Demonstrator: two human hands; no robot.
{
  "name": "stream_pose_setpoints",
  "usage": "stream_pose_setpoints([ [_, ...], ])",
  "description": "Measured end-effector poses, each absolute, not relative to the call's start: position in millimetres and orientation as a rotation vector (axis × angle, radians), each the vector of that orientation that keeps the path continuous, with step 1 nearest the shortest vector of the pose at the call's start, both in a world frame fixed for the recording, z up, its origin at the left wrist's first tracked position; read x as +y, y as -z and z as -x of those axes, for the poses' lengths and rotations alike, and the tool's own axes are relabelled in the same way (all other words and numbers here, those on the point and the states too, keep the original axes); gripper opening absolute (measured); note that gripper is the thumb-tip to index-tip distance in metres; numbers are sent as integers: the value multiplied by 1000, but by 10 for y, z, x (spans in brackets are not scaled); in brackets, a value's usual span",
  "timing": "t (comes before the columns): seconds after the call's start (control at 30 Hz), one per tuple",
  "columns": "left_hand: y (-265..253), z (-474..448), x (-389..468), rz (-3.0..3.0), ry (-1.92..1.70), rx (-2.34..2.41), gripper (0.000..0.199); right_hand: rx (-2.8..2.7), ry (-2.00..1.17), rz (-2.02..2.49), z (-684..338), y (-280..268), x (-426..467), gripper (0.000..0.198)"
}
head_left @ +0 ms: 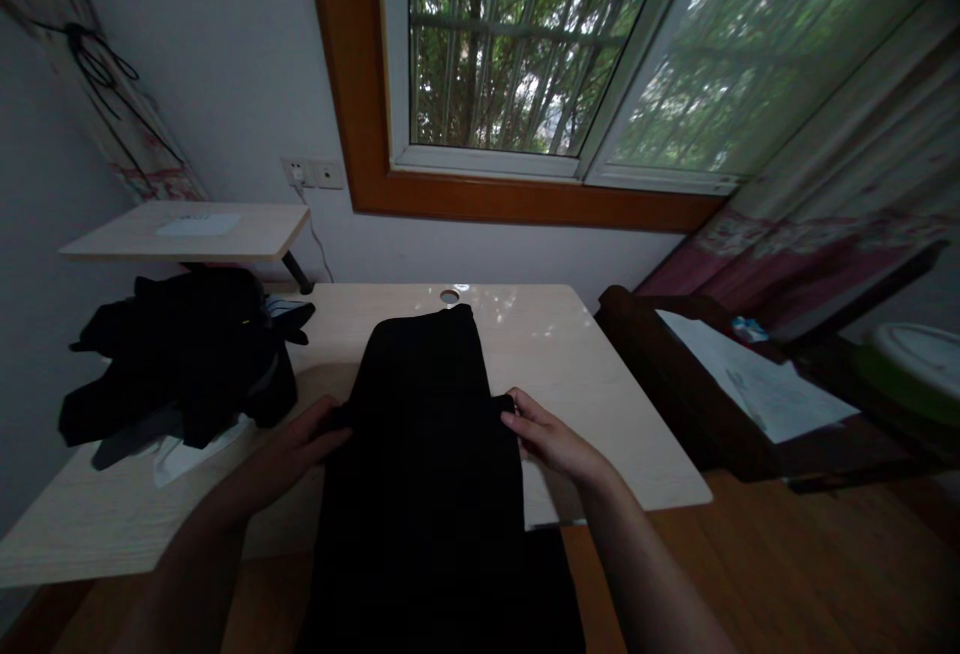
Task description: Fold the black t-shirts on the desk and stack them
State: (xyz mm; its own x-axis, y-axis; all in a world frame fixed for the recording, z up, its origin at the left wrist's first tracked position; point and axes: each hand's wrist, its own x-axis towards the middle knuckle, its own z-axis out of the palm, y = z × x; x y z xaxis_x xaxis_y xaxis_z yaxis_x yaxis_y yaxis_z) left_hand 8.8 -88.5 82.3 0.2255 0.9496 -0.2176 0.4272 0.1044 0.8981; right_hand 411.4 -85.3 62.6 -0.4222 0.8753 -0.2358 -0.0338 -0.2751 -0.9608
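- The black garment (pixel 424 434) is laid lengthwise on the pale table (pixel 615 454), its middle set between the two hands; the clock is read from that middle.
- Its long axis is run from twelve o'clock to six, with the far end tipped slightly toward one, just short of the cable hole (pixel 450 296).
- Its near end is brought past the table's near edge; where it ends cannot be told, as black is merged with black there.
- At nine o'clock the left side edge is pinched by the left hand (pixel 300 446) — fingers closed on the cloth.
- At three the right side edge is likewise held by the right hand (pixel 551 437) — thumb and fingers shut over a gathered bit.
- Neither hand is clearly nearer to the long axis; the garment is spanned crosswise.
- Between nine and ten, a dark clothing pile (pixel 180 354) is heaped.
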Motion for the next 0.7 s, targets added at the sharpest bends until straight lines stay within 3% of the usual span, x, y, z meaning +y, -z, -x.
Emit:
stream_pose_setpoints([
  [0.13, -1058, -78, -623, -1174, -911, 1349, 45, -1069, -1695, 995, -3995, -989, -683, 40],
  [0.3, -1220, -309, 189, -1129, -1168, 1191, 44, -1015, -1374, 1008, -3789, -1225, 45, 41],
  [0.43, -886, -439, 665, -1046, -1170, 1320, 54, -1019, -1201, 1175, -3727, -905, 628, 49],
  [0.6, -242, -376, 704, -1139, -958, 1493, 74, -1084, -1354, 1401, -3780, -309, 795, 79],
  [0.7, -97, -296, 591, -1245, -900, 1536, 87, -1140, -1323, 1383, -3843, -115, 718, 84],
])
